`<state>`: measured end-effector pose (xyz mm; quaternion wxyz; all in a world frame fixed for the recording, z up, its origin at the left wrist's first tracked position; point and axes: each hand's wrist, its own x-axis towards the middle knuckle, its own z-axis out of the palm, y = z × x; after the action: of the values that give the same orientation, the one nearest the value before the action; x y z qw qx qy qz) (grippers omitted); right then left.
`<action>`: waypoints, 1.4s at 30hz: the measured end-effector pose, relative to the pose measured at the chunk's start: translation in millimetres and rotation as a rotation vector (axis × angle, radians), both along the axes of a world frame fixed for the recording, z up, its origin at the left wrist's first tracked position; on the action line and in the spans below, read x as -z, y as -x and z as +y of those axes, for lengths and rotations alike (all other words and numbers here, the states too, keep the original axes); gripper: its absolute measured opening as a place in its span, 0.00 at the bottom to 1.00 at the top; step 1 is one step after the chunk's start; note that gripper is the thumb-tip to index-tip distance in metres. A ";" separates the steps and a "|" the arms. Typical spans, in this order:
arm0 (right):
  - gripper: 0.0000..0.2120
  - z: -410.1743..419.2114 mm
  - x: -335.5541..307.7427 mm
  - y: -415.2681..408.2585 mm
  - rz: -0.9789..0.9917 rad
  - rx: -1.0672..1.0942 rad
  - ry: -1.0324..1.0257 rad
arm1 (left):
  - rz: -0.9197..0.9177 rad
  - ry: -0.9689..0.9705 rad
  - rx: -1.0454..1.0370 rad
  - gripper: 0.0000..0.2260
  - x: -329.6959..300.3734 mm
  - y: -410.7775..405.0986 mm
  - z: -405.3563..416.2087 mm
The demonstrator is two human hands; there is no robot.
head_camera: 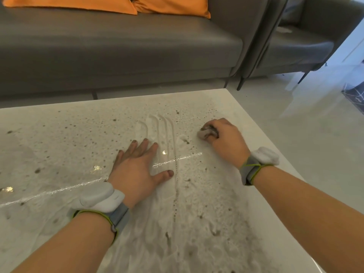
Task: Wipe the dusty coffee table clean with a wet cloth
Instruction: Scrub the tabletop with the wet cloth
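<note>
Cloth (pixel 206 133): grey, damp, wadded into a small lump, clamped under curled fingers of right hand (pixel 226 138), at 2 o'clock on coffee table (pixel 59 134). Tabletop: pale, glossy, rectangular; coated with whitish dust, speckled with dark droplets (four curved finger streaks at 12 o'clock of left hand (pixel 136 164)). Left hand: flat, palm down, fingers spread, pressed at centre. White sensor units strapped at both wrists. Grey sofa (pixel 118 56), orange cushions (pixel 78 4) beyond far edge.
</note>
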<state>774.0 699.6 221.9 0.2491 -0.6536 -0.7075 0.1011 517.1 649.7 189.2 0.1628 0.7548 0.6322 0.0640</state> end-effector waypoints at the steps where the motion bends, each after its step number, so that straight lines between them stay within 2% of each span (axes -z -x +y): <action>1: 0.11 -1.1 -1.4 0.4 0.030 -0.045 0.023 | 0.000 -0.003 -0.001 0.44 0.4 0.2 1.8; 3: 0.12 4.3 -8.8 -9.2 0.168 0.007 0.054 | 0.002 -0.013 0.001 0.45 0.7 1.3 1.5; 5: 0.12 16.0 -15.8 -28.8 0.261 0.204 -0.022 | 0.006 -0.018 0.006 0.45 1.1 1.7 0.5; 7: 0.12 28.2 -19.0 -52.7 0.143 0.460 -0.069 | 0.003 -0.022 0.001 0.45 0.7 2.1 2.7; 9: 0.14 39.0 -15.3 -65.6 -0.020 0.627 0.033 | 0.004 -0.019 -0.008 0.45 0.8 1.2 9.1; 11: 0.15 43.9 -9.8 -53.9 -0.062 0.591 0.092 | 0.012 -0.020 -0.010 0.44 0.3 0.6 13.3; 15: 0.12 35.6 0.1 -0.8 -0.039 0.089 0.002 | 0.009 -0.018 -0.011 0.44 -1.0 0.2 13.3; 17: 0.12 33.7 -2.5 7.4 0.052 -0.030 0.028 | 0.009 -0.011 -0.014 0.44 -2.8 -0.3 13.0; 19: 0.13 40.7 -9.9 -0.2 0.185 0.017 0.047 | 0.009 -0.013 -0.017 0.44 -4.7 0.5 13.4; 20: 0.13 46.6 -12.9 -8.6 0.208 0.107 0.014 | 0.009 -0.015 -0.014 0.43 -4.6 0.3 13.2; 22: 0.13 59.8 -17.6 -31.5 0.125 0.379 -0.071 | 0.008 -0.021 -0.013 0.43 -3.0 -0.4 13.6; 24: 0.14 68.7 -17.3 -47.0 0.017 0.581 -0.018 | -0.002 -0.016 -0.023 0.43 -2.8 -0.7 16.4; 26: 0.14 74.6 -10.0 -42.7 -0.056 0.560 0.047 | 0.007 -0.010 -0.024 0.43 -2.7 -1.4 23.3; 28: 0.14 74.7 -0.7 -23.6 -0.099 0.356 0.016 | 0.008 -0.011 -0.025 0.44 -2.2 -2.3 30.9; 31: 0.12 67.3 3.9 2.6 -0.020 -0.004 -0.034 | -0.001 -0.025 -0.031 0.44 -1.1 -1.1 37.5; 33: 0.10 69.1 -1.3 1.0 0.107 -0.079 0.023 | 0.001 -0.021 -0.029 0.44 -1.4 -1.3 37.7; 36: 0.11 79.2 -11.7 -16.2 0.360 0.137 0.021 | -0.010 -0.020 -0.035 0.44 -2.7 -1.6 37.0; 37: 0.11 85.5 -13.7 -25.5 0.322 0.270 -0.026 | -0.013 -0.021 -0.036 0.44 -2.8 -1.5 37.3; 39: 0.12 96.9 -14.3 -42.1 0.115 0.512 -0.043 | -0.015 -0.026 -0.040 0.44 -2.0 -1.2 38.1; 40: 0.13 100.7 -12.6 -45.0 0.053 0.570 -0.012 | -0.014 -0.029 -0.042 0.44 -1.7 -2.0 38.1; 42: 0.14 104.1 -6.1 -35.8 -0.002 0.522 0.043 | -0.015 -0.042 -0.057 0.43 -1.3 -4.6 39.2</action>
<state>809.8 803.7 227.9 0.2521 -0.8192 -0.5129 0.0476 521.7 688.9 190.5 0.1498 0.7391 0.6509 0.0875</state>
